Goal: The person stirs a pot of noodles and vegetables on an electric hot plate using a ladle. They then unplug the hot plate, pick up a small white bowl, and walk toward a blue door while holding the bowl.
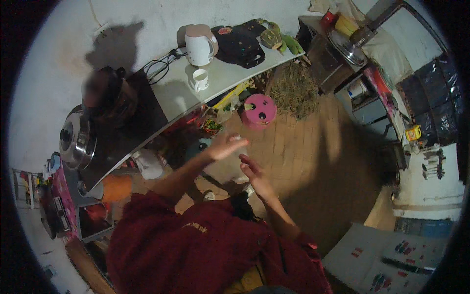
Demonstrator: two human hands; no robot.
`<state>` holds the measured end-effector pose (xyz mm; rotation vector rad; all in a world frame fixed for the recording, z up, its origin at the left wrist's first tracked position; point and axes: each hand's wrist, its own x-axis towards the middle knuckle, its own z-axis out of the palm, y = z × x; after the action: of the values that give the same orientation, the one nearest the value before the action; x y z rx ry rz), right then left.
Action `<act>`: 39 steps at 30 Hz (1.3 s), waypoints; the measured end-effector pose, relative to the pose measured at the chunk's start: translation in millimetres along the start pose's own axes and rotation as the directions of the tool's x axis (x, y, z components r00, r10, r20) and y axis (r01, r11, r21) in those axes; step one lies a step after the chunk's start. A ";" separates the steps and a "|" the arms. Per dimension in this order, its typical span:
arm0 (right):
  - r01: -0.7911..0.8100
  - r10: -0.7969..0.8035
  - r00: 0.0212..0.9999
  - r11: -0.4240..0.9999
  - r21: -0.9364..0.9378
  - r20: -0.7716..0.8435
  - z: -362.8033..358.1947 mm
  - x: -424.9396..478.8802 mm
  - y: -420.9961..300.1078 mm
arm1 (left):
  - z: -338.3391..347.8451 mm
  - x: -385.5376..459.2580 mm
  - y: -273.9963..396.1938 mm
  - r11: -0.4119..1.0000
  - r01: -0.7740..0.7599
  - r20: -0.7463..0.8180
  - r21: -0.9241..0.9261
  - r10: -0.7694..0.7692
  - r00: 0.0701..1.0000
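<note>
My left hand (229, 146) is raised in front of my body, its fingers extended and slightly blurred, with no object visible in it. Just to its lower right is my right hand (255, 176), fingers apart and slightly bent, also without a visible object. A gap separates the two hands. Beyond them a pink round stool (260, 110) with a face pattern stands on the tiled floor. On the pale countertop (176, 92) above are a white mug (201, 79) and a white electric kettle (198, 46) with a pinkish lid.
A steel lidded pot (77, 139) stands at the left on a dark surface. Squash (271, 38) and a black bag (238, 44) lie on the counter's far part. Dried plant stalks (295, 90) lean below it. A large printed carton (382, 257) is at the lower right.
</note>
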<state>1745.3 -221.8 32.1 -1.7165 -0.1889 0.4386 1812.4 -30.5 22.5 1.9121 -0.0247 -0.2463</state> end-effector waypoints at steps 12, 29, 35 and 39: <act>-0.163 0.472 0.868 0.568 0.807 -0.157 -162.0 47.7 50.2 | 154.3 46.8 64.9 0.854 -0.518 0.263 0.050 0.489 0.832; 0.075 0.845 0.408 0.347 0.935 -0.346 -296.3 64.8 101.4 | -165.8 278.6 -280.3 0.734 0.216 -0.456 -0.644 -0.595 0.662; 0.198 0.836 0.479 0.197 0.960 -0.270 -314.3 25.7 141.6 | -173.0 293.8 -295.6 0.612 0.179 -0.329 -0.770 -0.622 0.710; 0.406 0.849 0.360 0.232 0.884 -0.388 -327.5 -5.6 192.1 | -111.0 298.1 -276.4 0.568 0.128 -0.345 -0.813 -0.647 0.680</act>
<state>1845.5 -559.6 -109.3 -0.3829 1.1613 -0.2550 2095.9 128.3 -246.0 1.0372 0.8860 0.0842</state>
